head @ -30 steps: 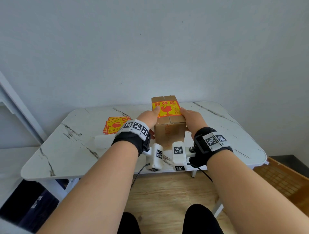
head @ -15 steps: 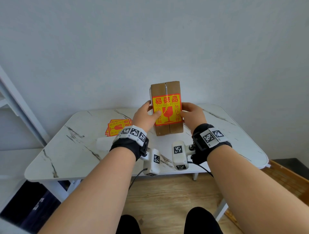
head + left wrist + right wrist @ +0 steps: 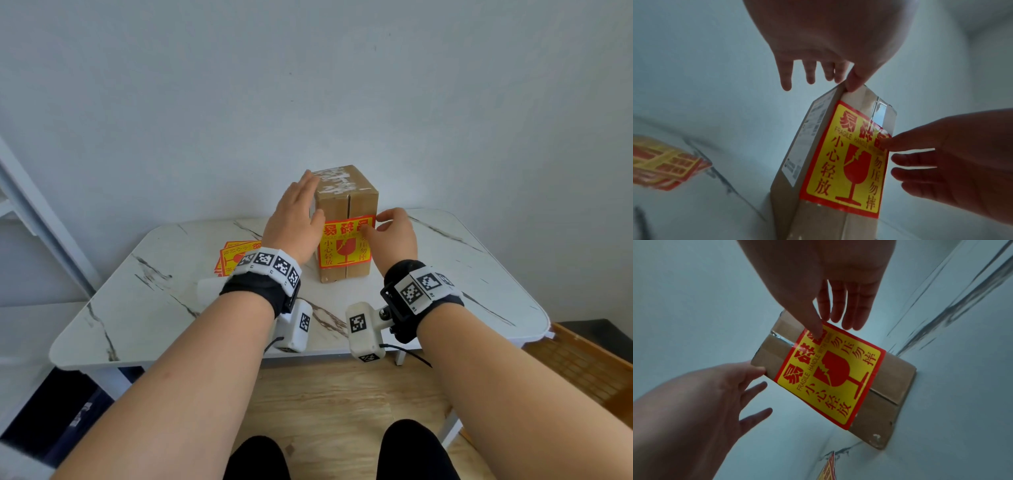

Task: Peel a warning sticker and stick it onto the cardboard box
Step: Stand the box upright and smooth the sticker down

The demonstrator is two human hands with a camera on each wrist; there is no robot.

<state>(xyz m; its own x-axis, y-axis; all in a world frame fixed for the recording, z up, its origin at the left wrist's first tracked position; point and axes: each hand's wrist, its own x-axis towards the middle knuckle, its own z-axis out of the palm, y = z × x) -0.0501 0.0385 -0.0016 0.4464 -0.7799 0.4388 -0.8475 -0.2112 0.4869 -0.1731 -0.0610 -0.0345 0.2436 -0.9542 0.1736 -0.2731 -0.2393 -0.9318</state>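
A brown cardboard box [image 3: 346, 200] stands upright on the marble table [image 3: 445, 274]. A red and yellow warning sticker [image 3: 342, 251] lies flat on the box's near face. My left hand [image 3: 303, 205] lies along the box's left side with its fingers straight. Its thumb [image 3: 854, 82] touches the upper front edge. My right hand [image 3: 388, 229] hovers at the box's right. Its thumb [image 3: 815, 327] presses the sticker's upper right corner [image 3: 882, 141], and its other fingers are relaxed and hold nothing.
A stack of the same stickers [image 3: 233, 257] lies on the table to the left of the box, with a white piece [image 3: 209, 291] in front of it. A wooden crate [image 3: 582, 359] stands on the floor at the right. A white shelf frame [image 3: 34, 222] is at the left.
Both hands held the box tilted up by its sides. It now stands upright on the table; the grips are released, the left hand is flat beside it and the right thumb is on the sticker.
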